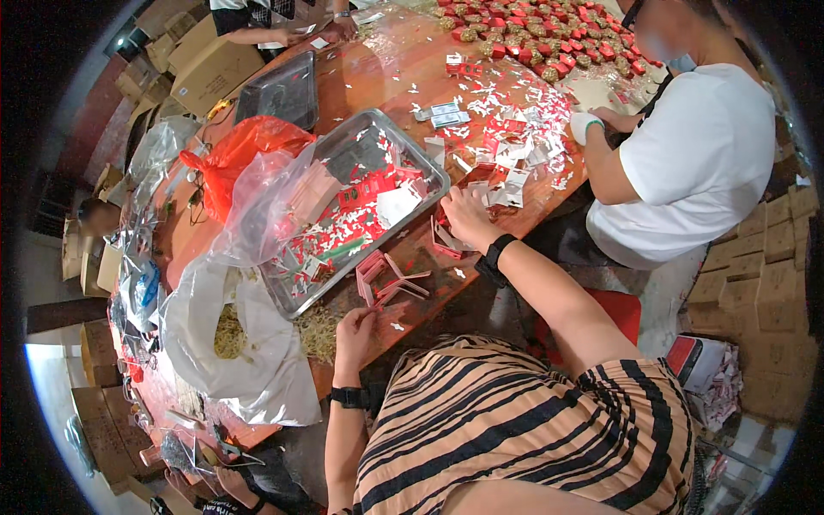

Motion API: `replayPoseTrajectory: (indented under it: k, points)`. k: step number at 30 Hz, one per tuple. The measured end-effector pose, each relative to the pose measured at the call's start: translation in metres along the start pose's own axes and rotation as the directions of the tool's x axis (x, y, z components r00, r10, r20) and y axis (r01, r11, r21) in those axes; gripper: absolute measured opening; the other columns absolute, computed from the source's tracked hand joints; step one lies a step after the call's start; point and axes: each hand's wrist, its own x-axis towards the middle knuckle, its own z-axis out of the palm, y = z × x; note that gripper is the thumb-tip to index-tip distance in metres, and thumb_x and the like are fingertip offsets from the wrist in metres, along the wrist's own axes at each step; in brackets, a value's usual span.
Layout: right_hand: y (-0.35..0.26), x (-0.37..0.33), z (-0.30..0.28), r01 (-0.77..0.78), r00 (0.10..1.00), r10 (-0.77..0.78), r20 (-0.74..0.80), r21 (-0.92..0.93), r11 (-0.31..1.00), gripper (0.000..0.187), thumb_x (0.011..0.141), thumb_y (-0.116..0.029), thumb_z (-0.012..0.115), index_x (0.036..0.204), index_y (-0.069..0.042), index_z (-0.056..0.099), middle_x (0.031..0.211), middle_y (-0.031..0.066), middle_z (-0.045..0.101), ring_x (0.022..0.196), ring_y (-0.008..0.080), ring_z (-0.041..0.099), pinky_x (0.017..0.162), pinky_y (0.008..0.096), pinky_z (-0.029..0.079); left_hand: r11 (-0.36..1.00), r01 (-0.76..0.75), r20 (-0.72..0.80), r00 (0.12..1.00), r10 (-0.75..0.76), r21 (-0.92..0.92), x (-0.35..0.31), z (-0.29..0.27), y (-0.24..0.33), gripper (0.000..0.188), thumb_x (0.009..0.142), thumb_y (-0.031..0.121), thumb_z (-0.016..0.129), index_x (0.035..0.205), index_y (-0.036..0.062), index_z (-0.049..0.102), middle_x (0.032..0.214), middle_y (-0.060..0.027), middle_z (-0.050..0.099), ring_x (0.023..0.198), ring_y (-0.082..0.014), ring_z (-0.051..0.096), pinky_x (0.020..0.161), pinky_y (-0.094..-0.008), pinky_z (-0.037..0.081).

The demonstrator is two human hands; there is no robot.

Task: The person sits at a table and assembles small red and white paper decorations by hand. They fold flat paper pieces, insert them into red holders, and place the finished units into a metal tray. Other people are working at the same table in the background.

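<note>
My left hand (353, 340) is at the table's near edge, fingers pinched at the lower end of a folded red-and-white card piece (393, 280) that stands with its panels splayed. My right hand (469, 220) reaches over the table beside the corner of a metal tray (296, 302), its fingers extended and slightly apart. Under and beside that palm stands another folded red card piece (446, 240). White cut cards (513, 187) lie just past my right fingertips. In the tray are red cards (367, 187), a pale pink stack (311, 194) and many small scraps.
A red plastic bag (245, 154) and clear plastic lie left of the tray; a white bag (266, 360) hangs over the near-left edge. A second dark tray (292, 90) sits farther back. At right a co-worker in a white shirt (699, 163) works close by; red-and-gold pieces (549, 43) cover the far table.
</note>
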Motion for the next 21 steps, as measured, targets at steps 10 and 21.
replayPoseTrajectory:
  k: [10, 21]
  points:
    - [-0.014, -0.013, -0.010, 0.021, 0.997, 0.009, -0.083, 0.360, 0.933, 0.011, 0.069, -0.009, 0.064, 0.077, -0.005, 0.058, 0.093, 0.0118, 0.049, 0.083, 0.0284, 0.055, 0.071, 0.0422, 0.041, 0.994, 0.087, 0.011, 0.996, -0.087, 0.061, -0.013, -0.015, 0.001, 0.017, 0.084, 0.008, 0.057, 0.094, -0.0047, 0.063, 0.085, -0.0095, 0.065, 0.080, -0.0148, 0.060, 0.073, -0.0273, 0.046]
    - [-0.032, -0.081, -0.022, 0.169, 0.985, -0.172, -0.015, 0.260, 0.951, 0.045, 0.069, -0.020, 0.068, 0.112, -0.011, 0.054, 0.112, 0.0124, 0.049, 0.103, 0.0299, 0.051, 0.089, 0.0454, 0.036, 0.992, 0.102, -0.018, 0.994, -0.103, -0.076, -0.014, -0.027, -0.047, 0.017, 0.086, 0.009, 0.058, 0.097, -0.0017, 0.065, 0.082, -0.0007, 0.061, 0.072, -0.0078, 0.052, 0.065, -0.0218, 0.042]
